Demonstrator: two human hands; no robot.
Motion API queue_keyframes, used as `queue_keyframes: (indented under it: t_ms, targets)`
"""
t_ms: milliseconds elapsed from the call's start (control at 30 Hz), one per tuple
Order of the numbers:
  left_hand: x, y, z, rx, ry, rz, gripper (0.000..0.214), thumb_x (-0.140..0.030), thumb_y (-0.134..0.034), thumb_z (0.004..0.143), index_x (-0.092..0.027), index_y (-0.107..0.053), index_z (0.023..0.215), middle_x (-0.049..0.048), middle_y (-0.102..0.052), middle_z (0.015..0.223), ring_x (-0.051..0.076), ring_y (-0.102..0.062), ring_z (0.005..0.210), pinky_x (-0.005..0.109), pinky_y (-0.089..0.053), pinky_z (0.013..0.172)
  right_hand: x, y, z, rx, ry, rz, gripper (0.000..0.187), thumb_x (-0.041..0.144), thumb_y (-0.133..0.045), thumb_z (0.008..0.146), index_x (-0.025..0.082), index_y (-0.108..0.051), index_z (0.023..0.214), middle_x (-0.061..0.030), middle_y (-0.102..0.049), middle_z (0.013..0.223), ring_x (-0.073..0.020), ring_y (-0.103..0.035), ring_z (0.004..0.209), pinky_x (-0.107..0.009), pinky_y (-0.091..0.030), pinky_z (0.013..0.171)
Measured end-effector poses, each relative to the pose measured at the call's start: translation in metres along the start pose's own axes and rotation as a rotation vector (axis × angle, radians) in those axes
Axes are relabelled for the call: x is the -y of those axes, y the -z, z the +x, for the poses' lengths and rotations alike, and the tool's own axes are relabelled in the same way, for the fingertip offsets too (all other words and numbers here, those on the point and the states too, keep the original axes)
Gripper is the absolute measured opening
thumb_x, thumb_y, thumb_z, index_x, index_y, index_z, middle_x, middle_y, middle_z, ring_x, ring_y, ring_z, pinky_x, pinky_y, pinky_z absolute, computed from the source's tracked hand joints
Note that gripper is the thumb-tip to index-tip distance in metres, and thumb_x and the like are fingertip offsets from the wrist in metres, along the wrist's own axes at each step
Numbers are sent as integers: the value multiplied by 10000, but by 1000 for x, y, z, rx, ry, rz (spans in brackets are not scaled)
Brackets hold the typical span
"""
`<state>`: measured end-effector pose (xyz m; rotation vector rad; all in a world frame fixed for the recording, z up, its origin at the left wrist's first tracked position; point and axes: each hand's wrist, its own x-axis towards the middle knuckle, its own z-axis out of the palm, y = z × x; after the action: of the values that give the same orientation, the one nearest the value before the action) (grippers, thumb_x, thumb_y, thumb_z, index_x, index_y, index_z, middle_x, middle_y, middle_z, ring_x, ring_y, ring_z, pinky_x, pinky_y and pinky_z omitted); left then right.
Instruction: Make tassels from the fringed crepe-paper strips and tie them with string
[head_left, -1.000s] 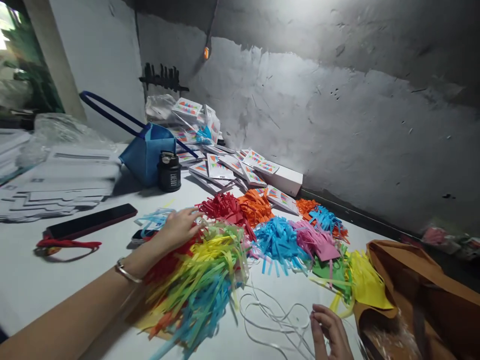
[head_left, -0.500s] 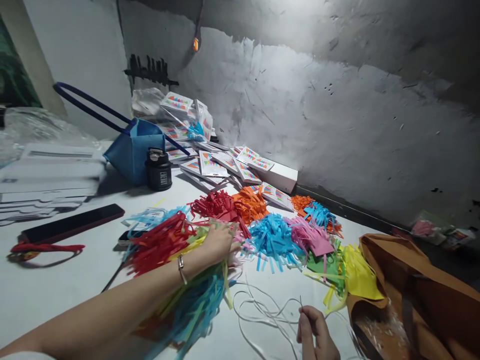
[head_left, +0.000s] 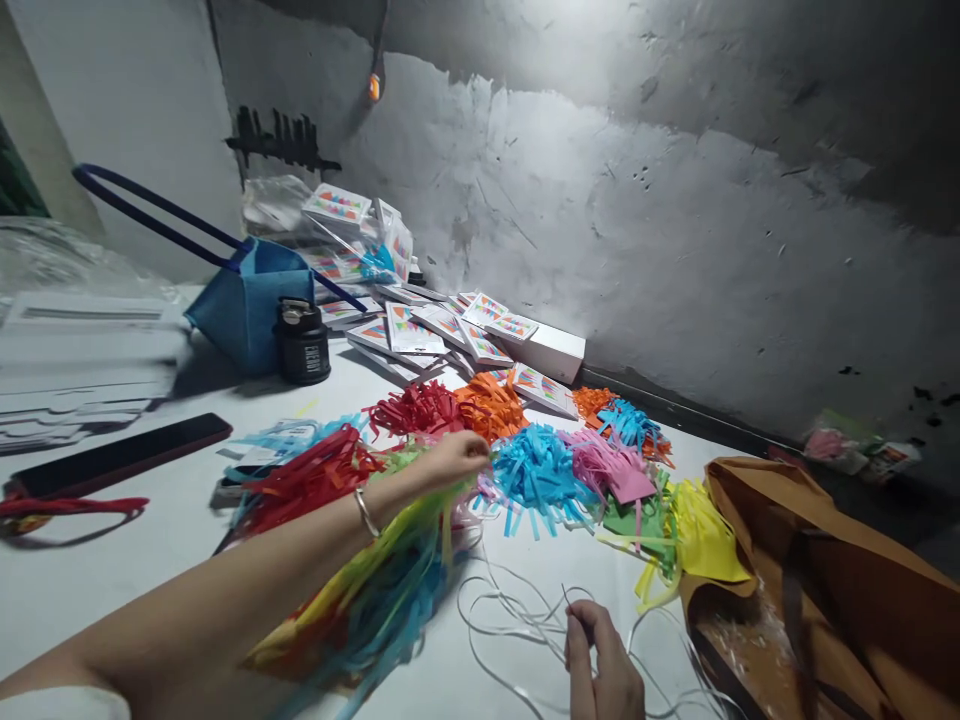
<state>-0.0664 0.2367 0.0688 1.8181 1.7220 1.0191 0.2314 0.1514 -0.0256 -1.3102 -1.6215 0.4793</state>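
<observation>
My right hand (head_left: 604, 660), low and right of centre, pinches a thin needle (head_left: 565, 597) that points upward. Beside it, loops of white cord (head_left: 504, 625) lie on the white table. My left hand (head_left: 459, 457) reaches across several bunches of coloured paper fringe, its fingers curled closed. What lies between those fingertips is too hidden to make out. Nearest to it are the orange fringe (head_left: 491, 405) and the blue fringe (head_left: 540, 470). Red fringe (head_left: 319, 480) lies left of the wrist. Yellow, green and blue streamers (head_left: 390, 600) hang under the forearm, blurred.
Pink fringe (head_left: 611, 465), green fringe (head_left: 641, 525) and yellow fringe (head_left: 709, 535) run right toward a brown bag (head_left: 832, 560). Printed packs (head_left: 416, 330) are heaped near the wall. A black bottle (head_left: 303, 345), blue bag (head_left: 251, 310) and dark phone-like slab (head_left: 124, 455) stand or lie left.
My left hand has lifted off the pale green fringe and shifted slightly right, its fingers now curled. The right hand with the needle has moved a little left. The view has turned slightly.
</observation>
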Motion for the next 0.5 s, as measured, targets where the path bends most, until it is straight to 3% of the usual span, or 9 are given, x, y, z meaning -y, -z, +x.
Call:
queue_keyframes:
  t_ms: [100,233,400,500]
  targets:
    - [-14,41,8,-93,-13,-299,299,-419,-601,1003,-147,-665,1110,57,-713,1020,188,-695,830,361,-595,737,0,-2,-1,2,34,2,502,682,-412,969,269,-695,922,-37,-692,762,-233,-653,697,-313,-460,665]
    - [-37,91,0,-208,-42,-599,354,-481,-596,937,-154,-699,1027,67,-731,964,193,-695,811,281,-560,659,-1,-5,-2,-8,65,-2,483,653,-404,990,267,-690,940,-32,-682,765,-233,-650,724,-317,-447,714]
    - [-54,116,-14,-180,33,-734,232,-303,-853,726,-130,-728,818,55,-736,808,177,-686,687,224,-522,575,-6,-6,-1,26,108,28,440,626,-416,999,273,-675,948,-29,-692,790,-244,-646,774,-325,-436,740]
    - [-49,129,-7,-190,107,-780,182,-245,-829,792,-105,-714,810,72,-737,797,158,-678,630,223,-528,535,-9,-7,0,57,113,34,425,620,-423,999,275,-667,957,-26,-697,806,-243,-644,777,-324,-435,742]
